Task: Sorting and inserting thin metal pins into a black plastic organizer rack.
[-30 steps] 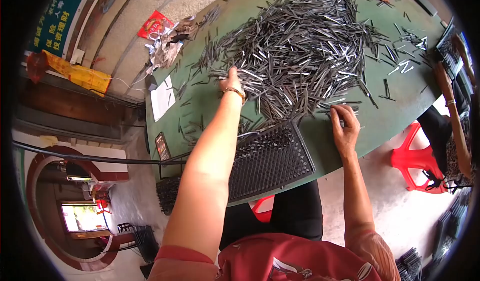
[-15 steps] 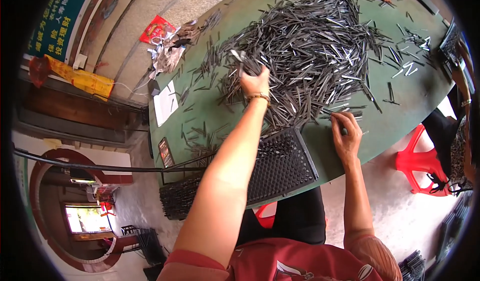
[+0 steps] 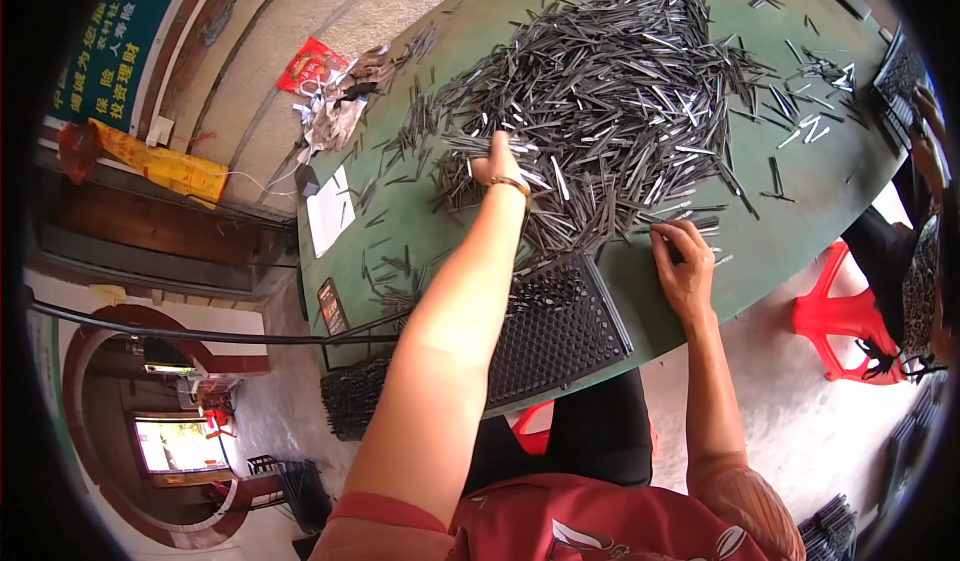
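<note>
A big heap of thin dark strips [image 3: 620, 91], some glinting silver, covers much of the green table [image 3: 800, 191]. At the heap's left edge my left hand [image 3: 497, 165] is closed round a bunch of these strips [image 3: 462, 145], which lie crosswise in its grip. My right hand [image 3: 685, 266] rests near the table's front edge with its fingers curled and thumb and forefinger pinched together. A few strips lie by its fingertips; whether one is held between them is hidden. Below my left forearm sits a black tray [image 3: 560, 346] with rows of holes, strips standing in its far part.
A phone [image 3: 331, 306] and a white paper [image 3: 330, 211] lie at the table's left side, near crumpled wrappings [image 3: 335, 116] and a red packet [image 3: 312, 65]. At the right, another person's hand [image 3: 930, 121] is at a second black tray [image 3: 893, 76], near a red stool [image 3: 835, 321].
My left hand has moved slightly left and down; the bunch, raised and tilted before, now lies crosswise at the heap. My right hand has shifted a little left, its fingers still curled.
</note>
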Demonstrator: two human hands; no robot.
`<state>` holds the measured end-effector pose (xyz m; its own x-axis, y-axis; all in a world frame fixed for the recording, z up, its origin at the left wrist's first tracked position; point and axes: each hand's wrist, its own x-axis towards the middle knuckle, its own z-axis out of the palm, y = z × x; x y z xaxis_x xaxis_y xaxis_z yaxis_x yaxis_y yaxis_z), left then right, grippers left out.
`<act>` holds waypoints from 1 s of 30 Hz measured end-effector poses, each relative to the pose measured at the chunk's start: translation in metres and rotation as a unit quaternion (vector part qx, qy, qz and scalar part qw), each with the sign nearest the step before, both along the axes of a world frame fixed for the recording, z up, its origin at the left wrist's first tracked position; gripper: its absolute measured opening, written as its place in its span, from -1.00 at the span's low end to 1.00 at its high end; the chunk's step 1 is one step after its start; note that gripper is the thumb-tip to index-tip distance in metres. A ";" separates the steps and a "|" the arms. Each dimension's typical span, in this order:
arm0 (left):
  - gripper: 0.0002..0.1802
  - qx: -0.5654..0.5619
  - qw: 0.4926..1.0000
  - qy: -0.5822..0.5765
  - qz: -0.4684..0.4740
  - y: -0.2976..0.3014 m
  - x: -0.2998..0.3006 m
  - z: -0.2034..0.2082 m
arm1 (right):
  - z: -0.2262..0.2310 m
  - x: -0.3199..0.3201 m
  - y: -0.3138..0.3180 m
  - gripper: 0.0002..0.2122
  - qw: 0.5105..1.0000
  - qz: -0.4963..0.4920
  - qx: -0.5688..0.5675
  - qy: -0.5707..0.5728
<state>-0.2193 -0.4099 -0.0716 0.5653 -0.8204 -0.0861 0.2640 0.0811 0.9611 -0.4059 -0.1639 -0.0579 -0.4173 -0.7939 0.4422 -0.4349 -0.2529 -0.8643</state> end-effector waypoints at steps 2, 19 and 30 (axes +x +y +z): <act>-0.73 0.076 0.986 0.144 -0.039 -0.002 -0.007 0.025 | -0.005 -0.005 0.002 -0.91 1.000 -0.007 0.001 0.008; -0.89 -0.070 0.917 0.198 -0.339 0.034 -0.007 0.111 | 0.026 0.027 -0.033 -0.67 0.947 0.019 -0.029 -0.318; -0.39 -0.187 0.926 0.093 -0.315 0.078 -0.052 0.102 | 0.073 0.087 -0.154 -0.65 0.573 0.128 0.007 -0.810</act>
<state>-0.2715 -0.3316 0.0307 -0.0319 -0.9743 0.2231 0.5311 0.1726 0.8296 -0.3193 -0.3182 0.0147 -0.1402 -0.9191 -0.3681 0.9895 -0.1168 -0.0852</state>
